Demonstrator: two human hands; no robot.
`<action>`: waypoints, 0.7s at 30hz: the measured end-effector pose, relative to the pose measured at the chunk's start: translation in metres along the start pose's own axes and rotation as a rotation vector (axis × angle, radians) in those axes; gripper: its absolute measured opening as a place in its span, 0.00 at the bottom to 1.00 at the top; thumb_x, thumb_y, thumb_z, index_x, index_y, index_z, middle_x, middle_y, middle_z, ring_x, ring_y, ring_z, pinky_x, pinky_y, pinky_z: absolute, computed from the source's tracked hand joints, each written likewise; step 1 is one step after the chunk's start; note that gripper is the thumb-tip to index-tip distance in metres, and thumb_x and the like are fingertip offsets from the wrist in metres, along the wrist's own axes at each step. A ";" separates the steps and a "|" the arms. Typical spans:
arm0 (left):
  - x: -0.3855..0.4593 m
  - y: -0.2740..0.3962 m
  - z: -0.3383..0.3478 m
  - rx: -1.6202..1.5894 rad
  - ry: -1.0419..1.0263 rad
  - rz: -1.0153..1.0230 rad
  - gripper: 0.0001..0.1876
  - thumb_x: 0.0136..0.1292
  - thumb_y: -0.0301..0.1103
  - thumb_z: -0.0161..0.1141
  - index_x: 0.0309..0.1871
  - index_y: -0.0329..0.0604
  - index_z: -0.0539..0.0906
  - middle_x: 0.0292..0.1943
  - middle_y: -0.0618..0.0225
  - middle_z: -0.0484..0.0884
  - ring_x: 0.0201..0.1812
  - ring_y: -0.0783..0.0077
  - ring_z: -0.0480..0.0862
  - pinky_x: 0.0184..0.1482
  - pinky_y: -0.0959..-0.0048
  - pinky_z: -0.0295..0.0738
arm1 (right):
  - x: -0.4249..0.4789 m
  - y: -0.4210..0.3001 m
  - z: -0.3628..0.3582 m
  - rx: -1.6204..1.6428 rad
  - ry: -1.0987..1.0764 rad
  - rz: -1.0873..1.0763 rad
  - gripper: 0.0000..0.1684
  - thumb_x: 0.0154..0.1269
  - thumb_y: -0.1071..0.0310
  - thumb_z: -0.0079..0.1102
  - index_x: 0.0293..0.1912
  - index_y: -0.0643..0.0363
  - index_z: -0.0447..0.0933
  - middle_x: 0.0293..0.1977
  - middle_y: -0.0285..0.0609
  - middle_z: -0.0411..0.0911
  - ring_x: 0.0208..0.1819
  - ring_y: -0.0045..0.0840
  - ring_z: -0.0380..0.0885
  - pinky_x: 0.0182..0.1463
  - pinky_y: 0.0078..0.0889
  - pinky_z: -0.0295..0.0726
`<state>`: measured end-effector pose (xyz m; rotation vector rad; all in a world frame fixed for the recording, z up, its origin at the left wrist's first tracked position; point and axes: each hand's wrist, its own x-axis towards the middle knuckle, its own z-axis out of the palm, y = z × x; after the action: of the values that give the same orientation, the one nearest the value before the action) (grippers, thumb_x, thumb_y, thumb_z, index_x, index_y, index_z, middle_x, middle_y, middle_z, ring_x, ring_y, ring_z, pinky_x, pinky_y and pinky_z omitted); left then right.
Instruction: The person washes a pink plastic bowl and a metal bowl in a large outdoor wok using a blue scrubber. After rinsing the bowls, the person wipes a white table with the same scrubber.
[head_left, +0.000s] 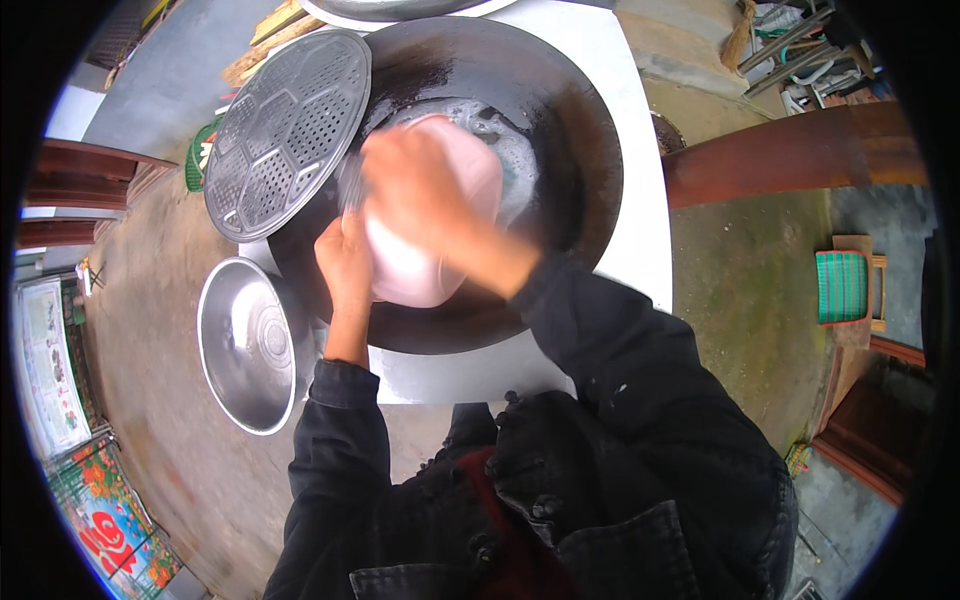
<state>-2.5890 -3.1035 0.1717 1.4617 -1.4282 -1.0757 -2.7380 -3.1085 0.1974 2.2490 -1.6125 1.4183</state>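
Observation:
A large dark wok holds soapy water at its bottom. Over it a pale pink plastic basin is tilted, and my left hand grips it at the left edge. My right hand is curled against the basin and blurred by motion. A greyish blurred patch shows beside its fingers; whether the hand holds something is hidden. On the wok's left rim leans a round perforated metal steamer plate.
The wok sits in a white-topped stand. A shiny metal basin is at the stand's left corner, with another metal vessel at the far edge. Firewood lies beyond the steamer plate. A brown beam and a stool with a checked cushion stand right.

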 end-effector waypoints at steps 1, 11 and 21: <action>-0.007 -0.010 -0.006 -0.013 0.051 0.211 0.18 0.69 0.36 0.52 0.25 0.32 0.79 0.20 0.74 0.76 0.24 0.85 0.69 0.24 0.77 0.66 | -0.012 -0.037 -0.009 0.094 0.024 -0.024 0.11 0.42 0.68 0.60 0.31 0.59 0.75 0.45 0.44 0.73 0.51 0.41 0.70 0.54 0.48 0.67; -0.014 -0.013 0.014 0.053 -0.026 -0.081 0.24 0.69 0.44 0.54 0.25 0.27 0.79 0.17 0.74 0.70 0.23 0.81 0.65 0.25 0.72 0.64 | -0.029 0.078 -0.011 0.011 0.079 0.442 0.16 0.50 0.70 0.57 0.40 0.69 0.73 0.41 0.55 0.73 0.45 0.48 0.72 0.52 0.43 0.71; 0.000 -0.016 0.003 0.011 0.013 -0.076 0.28 0.72 0.49 0.48 0.25 0.30 0.78 0.13 0.69 0.71 0.14 0.80 0.68 0.14 0.74 0.61 | -0.048 0.118 -0.022 0.206 0.088 0.767 0.11 0.52 0.72 0.54 0.36 0.69 0.72 0.39 0.53 0.75 0.46 0.46 0.71 0.53 0.43 0.71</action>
<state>-2.5865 -3.1026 0.1554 1.5393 -1.3814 -1.1041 -2.8448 -3.1170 0.1242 1.6517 -2.5487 1.8499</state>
